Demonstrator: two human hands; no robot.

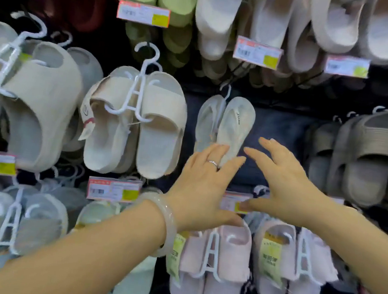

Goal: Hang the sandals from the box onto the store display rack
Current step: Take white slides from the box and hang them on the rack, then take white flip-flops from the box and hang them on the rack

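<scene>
Two hands work at the display rack — the left hand with straight fingers touching the hung pale sandals, the right hand spread and empty beside them — likely settling this pair before fetching another.

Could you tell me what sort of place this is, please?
Most likely a shop's footwear aisle: pairs of slide sandals hang on white plastic hangers in rows, with price tags at each row.
</scene>
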